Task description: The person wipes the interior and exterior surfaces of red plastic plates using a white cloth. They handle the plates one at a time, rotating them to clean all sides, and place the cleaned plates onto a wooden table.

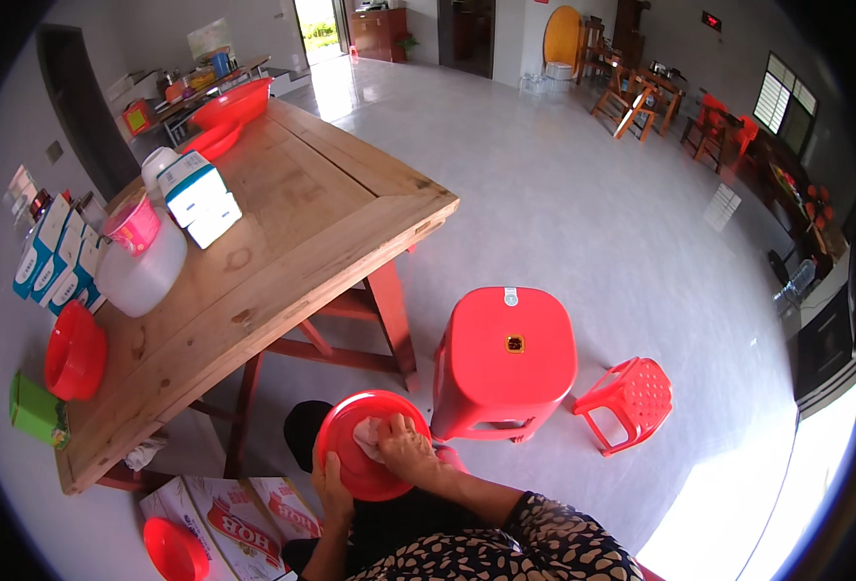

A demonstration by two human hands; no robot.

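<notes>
A round red plastic basin [365, 476] is tilted over my lap. My left hand [333, 489] grips its near left rim, the thumb on the wall and the other fingers mostly hidden beneath. Inside the basin, my right hand [406, 451] presses a crumpled white cloth or tissue [365, 433] against the surface; which of the two it is I cannot tell. My right forearm reaches across from the lower right in a dark patterned sleeve.
A wooden table [297, 247] stands ahead left, bearing tissue boxes [197, 198], a red bowl [76, 351] and a green container [37, 412]. Ahead right are a tall red stool [513, 353] and a low one [631, 402]. A carton [229, 523] and red bowl [174, 550] sit lower left.
</notes>
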